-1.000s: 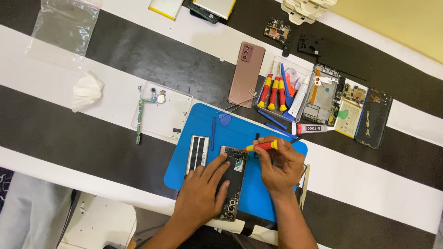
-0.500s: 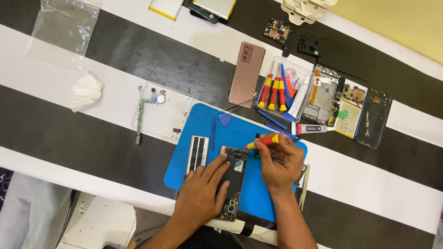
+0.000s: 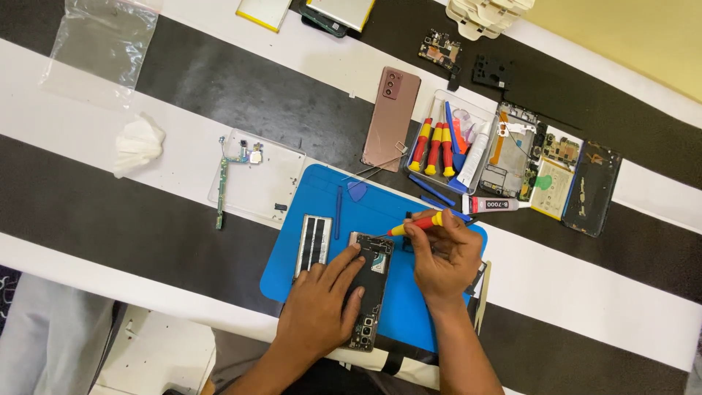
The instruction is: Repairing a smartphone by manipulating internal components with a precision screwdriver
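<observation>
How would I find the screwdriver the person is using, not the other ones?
Start at the blue mat in the middle of the striped table. Above the opened phone lying on it, the right hand pinches a red-and-yellow screwdriver. Its look-alikes sit in a clear tray; only this one is held.

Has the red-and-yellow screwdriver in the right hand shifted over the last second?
Barely: the screwdriver tip stays at the top of the opened phone, on the blue mat.

opened dark phone (image 3: pixel 369 289) flat on mat, red-yellow screwdriver (image 3: pixel 417 224) tilted above
</observation>
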